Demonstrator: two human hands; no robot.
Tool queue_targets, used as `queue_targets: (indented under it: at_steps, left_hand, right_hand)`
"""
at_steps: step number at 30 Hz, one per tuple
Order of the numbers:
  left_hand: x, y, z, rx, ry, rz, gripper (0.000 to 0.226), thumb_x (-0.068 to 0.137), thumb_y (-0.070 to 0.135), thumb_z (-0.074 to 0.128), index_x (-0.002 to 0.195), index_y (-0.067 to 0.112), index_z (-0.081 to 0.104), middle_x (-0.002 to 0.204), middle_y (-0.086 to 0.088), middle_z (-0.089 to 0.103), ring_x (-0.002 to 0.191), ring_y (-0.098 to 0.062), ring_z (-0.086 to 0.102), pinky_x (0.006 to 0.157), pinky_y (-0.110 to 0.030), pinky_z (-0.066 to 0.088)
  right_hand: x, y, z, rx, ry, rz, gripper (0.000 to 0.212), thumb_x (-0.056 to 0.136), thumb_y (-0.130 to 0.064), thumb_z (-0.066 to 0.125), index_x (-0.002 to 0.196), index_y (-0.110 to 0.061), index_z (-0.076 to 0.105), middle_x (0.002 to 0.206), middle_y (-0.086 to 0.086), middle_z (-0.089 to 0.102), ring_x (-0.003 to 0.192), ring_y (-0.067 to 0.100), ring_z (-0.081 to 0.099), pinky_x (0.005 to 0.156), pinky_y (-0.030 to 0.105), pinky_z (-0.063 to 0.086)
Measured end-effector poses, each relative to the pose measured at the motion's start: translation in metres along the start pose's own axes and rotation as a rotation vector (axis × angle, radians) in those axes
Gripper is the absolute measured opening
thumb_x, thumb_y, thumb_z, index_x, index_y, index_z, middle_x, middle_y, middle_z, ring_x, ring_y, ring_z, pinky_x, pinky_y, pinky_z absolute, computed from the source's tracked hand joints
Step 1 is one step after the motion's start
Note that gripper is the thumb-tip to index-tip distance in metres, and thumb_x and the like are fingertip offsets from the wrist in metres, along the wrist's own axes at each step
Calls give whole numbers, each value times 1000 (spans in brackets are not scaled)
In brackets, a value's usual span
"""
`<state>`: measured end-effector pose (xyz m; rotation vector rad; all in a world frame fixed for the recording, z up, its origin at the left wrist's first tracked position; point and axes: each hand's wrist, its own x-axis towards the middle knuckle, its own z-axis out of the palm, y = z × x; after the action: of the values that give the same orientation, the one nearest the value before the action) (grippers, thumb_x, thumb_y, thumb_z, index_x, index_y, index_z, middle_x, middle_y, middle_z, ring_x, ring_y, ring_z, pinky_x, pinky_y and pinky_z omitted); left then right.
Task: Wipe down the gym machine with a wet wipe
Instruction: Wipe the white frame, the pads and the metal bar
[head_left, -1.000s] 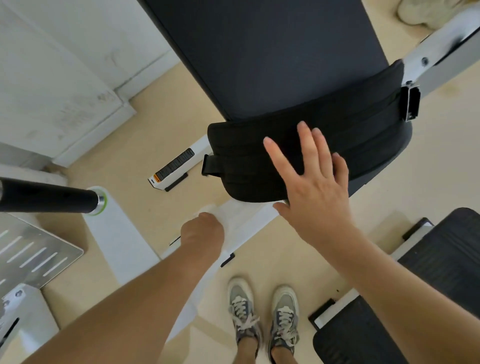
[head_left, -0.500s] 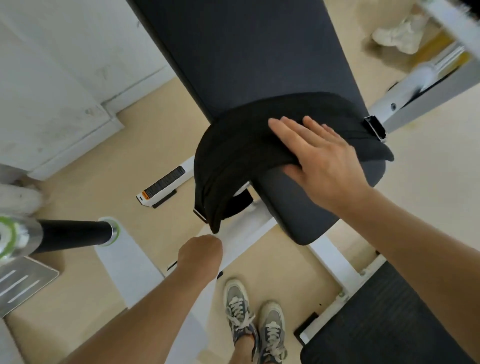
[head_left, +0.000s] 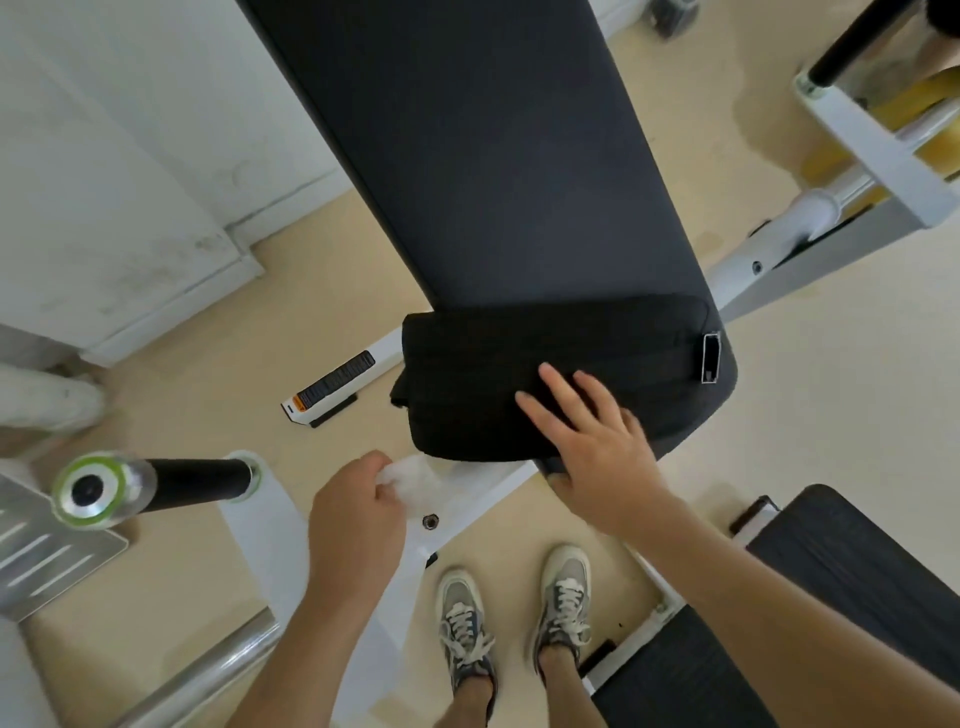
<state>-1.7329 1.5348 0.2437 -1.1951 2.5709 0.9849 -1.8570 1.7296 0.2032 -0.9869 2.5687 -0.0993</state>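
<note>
Crumpled white wet wipe gripped in left hand; right hand flat on black belt.

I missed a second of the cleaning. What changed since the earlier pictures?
The black belt, bunched up under the right hand half a second ago, lies flat again across the end of the dark pad; the right hand rests on it. The left hand still grips the white wet wipe at the white frame bar.

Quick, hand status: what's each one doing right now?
Left hand: closed around the wet wipe.
Right hand: open, resting flat on the black belt.
</note>
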Motion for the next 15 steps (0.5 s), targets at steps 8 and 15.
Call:
queue_targets:
  at_steps: [8,15]
  left_hand:
    - [42,77,46,67,-252,176,67,83,38,66,139,31,29,116,1,51,101,-20,54,77,-32,47]
    - [66,87,66,310,-255,293,49,82,49,65,124,36,45,98,7,60,86,-16,57,68,-33,49]
  right_hand:
    - [36,78,-43,226,177,171,88,83,-35,70,152,-35,16,159,-1,15,146,26,10,110,54,30]
    - [17,111,-35,-69,-252,112,63,75,-80,46,110,-30,61,99,-9,58,105,17,50,95,44,27]
